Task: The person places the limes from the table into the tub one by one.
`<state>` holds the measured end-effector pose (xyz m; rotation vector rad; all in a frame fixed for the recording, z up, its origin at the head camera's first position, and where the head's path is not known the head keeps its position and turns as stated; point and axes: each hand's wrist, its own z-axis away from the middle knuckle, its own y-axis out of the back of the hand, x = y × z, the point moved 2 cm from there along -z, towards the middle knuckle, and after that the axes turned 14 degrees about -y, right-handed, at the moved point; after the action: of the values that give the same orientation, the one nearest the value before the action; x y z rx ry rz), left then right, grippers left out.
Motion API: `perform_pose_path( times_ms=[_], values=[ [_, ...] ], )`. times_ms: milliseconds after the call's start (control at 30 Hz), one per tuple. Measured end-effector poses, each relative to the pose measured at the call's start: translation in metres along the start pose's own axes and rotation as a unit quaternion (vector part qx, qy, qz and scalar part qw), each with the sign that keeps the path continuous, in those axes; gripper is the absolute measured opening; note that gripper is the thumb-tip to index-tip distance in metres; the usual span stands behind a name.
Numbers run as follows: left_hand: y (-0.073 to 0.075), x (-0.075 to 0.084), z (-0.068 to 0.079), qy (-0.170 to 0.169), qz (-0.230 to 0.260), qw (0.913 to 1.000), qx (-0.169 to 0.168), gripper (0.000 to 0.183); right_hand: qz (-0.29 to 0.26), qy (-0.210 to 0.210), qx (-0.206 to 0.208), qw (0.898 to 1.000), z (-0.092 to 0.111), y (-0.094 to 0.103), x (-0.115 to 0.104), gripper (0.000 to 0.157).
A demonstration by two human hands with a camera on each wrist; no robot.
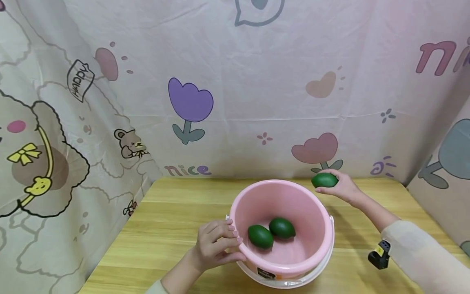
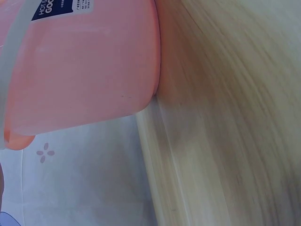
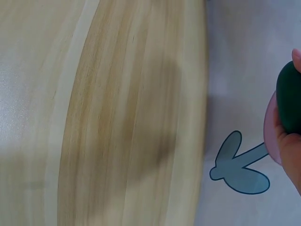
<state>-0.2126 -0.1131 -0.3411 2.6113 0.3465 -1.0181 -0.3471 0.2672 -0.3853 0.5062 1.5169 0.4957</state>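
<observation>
In the head view, a pink bucket (image 1: 279, 196) stands upright on the wooden table. Two dark green limes (image 1: 260, 237) lie on its bottom, side by side. My left hand (image 1: 218, 243) holds the bucket's near-left rim, fingertips over the edge and thumb lower on the outside. Above the table, beyond the bucket's far-right rim, my right hand (image 1: 341, 188) grips a third lime (image 1: 324, 180) between thumb and fingers. The right wrist view catches that lime (image 3: 289, 99) at its right edge, partly cut off. Mostly the bucket's outer wall (image 2: 89, 75) fills the left wrist view.
A white handle (image 1: 290, 283) hangs down round the bucket's near side. The wooden table (image 1: 176, 212) ends at the back against a printed cloth (image 1: 249, 81), which also hangs at both sides. A small black device (image 1: 380, 255) sits at the right sleeve.
</observation>
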Motion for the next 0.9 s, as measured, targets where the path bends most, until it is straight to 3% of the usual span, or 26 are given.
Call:
perform_pose_path(
  times_ms=[900],
  values=[
    [-0.001,-0.001,0.000,-0.007,-0.005,1.0000,-0.001,0.035,0.010,0.011,-0.009,1.000,0.009,0.013,-0.015,0.059]
  ],
)
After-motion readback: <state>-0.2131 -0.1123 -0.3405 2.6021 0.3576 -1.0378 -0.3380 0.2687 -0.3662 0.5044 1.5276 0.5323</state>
